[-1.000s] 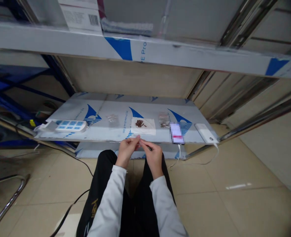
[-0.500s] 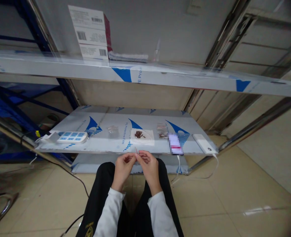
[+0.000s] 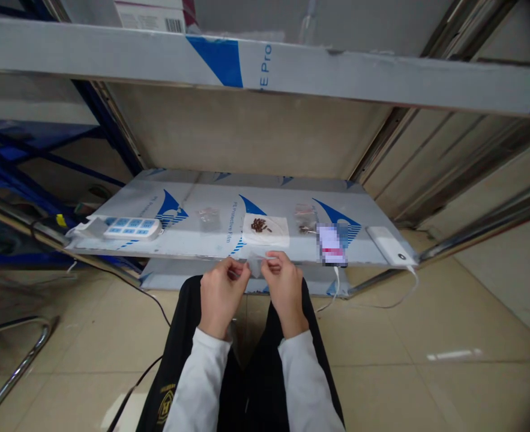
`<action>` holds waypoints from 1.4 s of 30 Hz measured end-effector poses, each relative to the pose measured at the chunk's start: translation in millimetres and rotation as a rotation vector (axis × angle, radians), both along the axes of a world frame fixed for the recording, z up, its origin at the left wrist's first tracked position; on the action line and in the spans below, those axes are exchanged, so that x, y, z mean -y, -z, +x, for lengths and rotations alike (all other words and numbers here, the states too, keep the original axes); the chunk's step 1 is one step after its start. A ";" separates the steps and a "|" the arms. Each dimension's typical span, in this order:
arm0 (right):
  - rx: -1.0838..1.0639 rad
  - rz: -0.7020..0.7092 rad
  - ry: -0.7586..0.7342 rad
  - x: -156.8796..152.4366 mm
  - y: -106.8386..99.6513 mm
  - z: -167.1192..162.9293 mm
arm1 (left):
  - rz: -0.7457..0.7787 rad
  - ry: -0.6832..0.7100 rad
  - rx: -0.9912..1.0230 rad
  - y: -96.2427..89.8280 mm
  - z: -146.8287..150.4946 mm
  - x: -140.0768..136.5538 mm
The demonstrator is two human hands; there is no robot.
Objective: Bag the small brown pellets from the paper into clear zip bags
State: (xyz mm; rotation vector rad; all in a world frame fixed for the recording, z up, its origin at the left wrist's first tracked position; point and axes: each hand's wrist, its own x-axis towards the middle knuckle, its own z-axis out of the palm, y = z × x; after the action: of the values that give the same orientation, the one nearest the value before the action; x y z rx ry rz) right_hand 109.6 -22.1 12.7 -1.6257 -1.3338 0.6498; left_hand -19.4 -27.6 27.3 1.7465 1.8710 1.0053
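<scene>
Between my hands, above my knees and in front of the shelf edge, a small clear plastic bag [image 3: 256, 266] is stretched out. My left hand [image 3: 222, 294] pinches its left side, and my right hand [image 3: 285, 287] pinches its right side. Just beyond them lies a white paper sheet [image 3: 279, 235] bearing a pile of small dark brown pieces [image 3: 260, 225], whose kind I cannot make out. To the right is a clear bag with some brown pieces [image 3: 307, 219]. Further left, a stack of clear bags [image 3: 209, 217] rests on the shelf.
The film-covered shelf [image 3: 188, 240] also holds a white power strip [image 3: 132, 228] at left, a phone [image 3: 332, 245] on a cable, and a white power bank [image 3: 388, 245] at right. An upper shelf beam [image 3: 292, 72] crosses ahead. A metal chair leg [image 3: 17, 375] stands lower left.
My hands have moved apart, and the plastic bag now shows spread between them. The view has tilted down and come closer, so the upper shelf sits higher in the picture.
</scene>
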 end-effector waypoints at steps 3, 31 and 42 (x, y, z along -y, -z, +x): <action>-0.060 0.040 -0.093 0.0 -2.7 -2.7 | 0.047 0.077 0.065 4.0 1.5 0.5; 0.346 -0.123 0.007 -77.5 21.3 28.8 | 0.023 0.290 0.337 45.0 10.8 -8.0; 0.547 -0.153 -0.106 -153.8 65.6 45.7 | 0.073 0.214 0.369 44.8 -5.4 -4.3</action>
State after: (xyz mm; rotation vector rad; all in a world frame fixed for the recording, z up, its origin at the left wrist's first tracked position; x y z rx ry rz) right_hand 155.3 131.7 -52.9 -1.9530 -1.8061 0.3840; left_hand -24.8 -23.3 -17.5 1.6251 1.4057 1.2250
